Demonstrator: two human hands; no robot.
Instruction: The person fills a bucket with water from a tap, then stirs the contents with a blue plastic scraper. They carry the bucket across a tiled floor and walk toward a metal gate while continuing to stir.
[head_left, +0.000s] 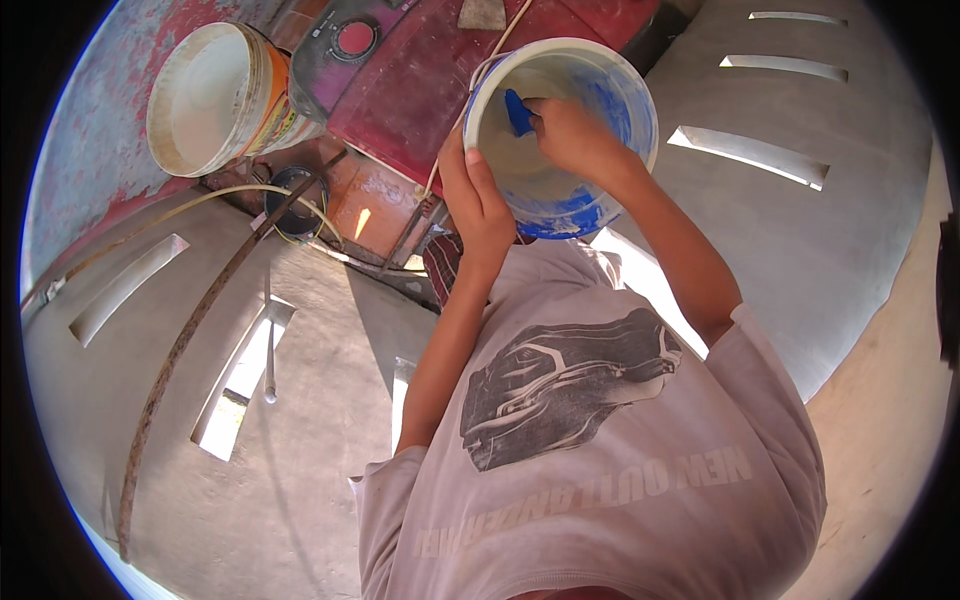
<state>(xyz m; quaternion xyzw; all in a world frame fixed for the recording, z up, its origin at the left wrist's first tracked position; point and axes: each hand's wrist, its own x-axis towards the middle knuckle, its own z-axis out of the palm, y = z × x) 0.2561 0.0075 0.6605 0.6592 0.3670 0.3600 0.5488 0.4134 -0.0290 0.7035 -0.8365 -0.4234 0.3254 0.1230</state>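
At blue bucket (pixel 625 95) | right hand (pixel 575 140): grip closed around blue tool (pixel 517 113) | left hand (pixel 480 212): clasping rim (pixel 565 44)

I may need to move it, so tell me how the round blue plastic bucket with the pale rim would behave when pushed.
The round blue plastic bucket is probably stiff, given its even rim. Its smeared inner wall might feel slippery if wet. The left hand on its rim could resist tipping.
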